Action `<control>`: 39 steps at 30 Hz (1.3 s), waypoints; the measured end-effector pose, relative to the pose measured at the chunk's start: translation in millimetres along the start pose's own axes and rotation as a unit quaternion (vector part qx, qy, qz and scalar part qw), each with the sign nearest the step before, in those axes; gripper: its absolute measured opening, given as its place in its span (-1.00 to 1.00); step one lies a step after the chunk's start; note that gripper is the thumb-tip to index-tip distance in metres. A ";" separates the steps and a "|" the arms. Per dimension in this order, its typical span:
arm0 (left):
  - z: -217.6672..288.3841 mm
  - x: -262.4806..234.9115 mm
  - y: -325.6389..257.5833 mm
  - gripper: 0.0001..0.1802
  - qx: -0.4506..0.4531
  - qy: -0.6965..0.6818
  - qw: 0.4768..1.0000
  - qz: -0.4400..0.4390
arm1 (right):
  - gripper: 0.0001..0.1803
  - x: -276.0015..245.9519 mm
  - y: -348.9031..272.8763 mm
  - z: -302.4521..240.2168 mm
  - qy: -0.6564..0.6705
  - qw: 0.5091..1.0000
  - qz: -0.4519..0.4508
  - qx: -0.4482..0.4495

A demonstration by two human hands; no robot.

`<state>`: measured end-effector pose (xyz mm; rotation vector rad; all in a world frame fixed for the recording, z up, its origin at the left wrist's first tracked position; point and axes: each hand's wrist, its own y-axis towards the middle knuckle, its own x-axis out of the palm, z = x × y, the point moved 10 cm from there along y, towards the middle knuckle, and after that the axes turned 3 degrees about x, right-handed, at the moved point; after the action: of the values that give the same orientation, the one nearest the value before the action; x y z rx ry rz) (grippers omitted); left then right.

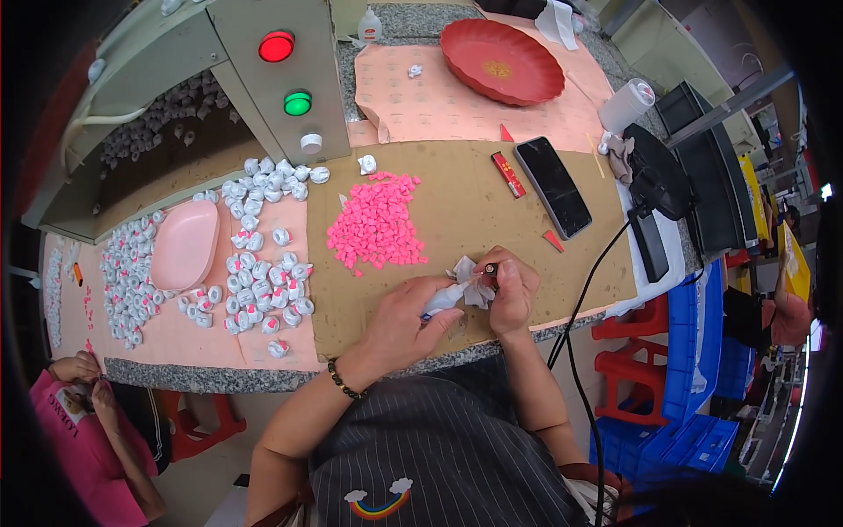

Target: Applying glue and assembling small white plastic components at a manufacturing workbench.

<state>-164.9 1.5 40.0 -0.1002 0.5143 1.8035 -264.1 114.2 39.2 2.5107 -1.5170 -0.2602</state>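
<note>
My left hand [399, 321] is closed around a small white squeeze bottle [445, 299], tilted with its narrow tip towards my right hand. In my right hand [514, 294], thumb and fingers pinch a small dark round piece [491, 269] with a light centre; its exact kind is too small to make out. The bottle's tip is close to this piece. Crumpled white tissue [479, 292] lies between and under the hands. Beyond my left hand is a loose heap of small bright pink pieces [378, 221] on the brown cardboard [580, 272].
Many white wrapped pieces [255, 294] surround a pink tray [186, 246] at left. A phone [551, 186] and red packet [507, 175] lie at right, near a black device [659, 176] with a cable. A red dish [500, 61] stands behind. Another person [88, 439] sits at lower left.
</note>
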 end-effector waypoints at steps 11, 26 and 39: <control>1.6 -0.1 0.9 -0.66 0.004 0.001 1.000 0.000 | -0.49 1.1 -0.6 4.3 0.005 1.000 -0.003 0.018; 3.2 -1.1 1.1 -0.67 0.012 0.004 1.000 0.006 | -0.46 -1.1 -0.6 3.8 0.003 1.000 0.008 0.014; 2.7 -1.0 1.5 -0.66 0.004 -0.001 1.000 -0.001 | -0.47 -0.2 -0.4 3.3 0.008 1.000 0.008 0.020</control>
<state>-165.4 1.4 43.2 -0.0932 0.5190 1.7997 -264.6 114.3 35.9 2.5229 -1.5514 -0.2102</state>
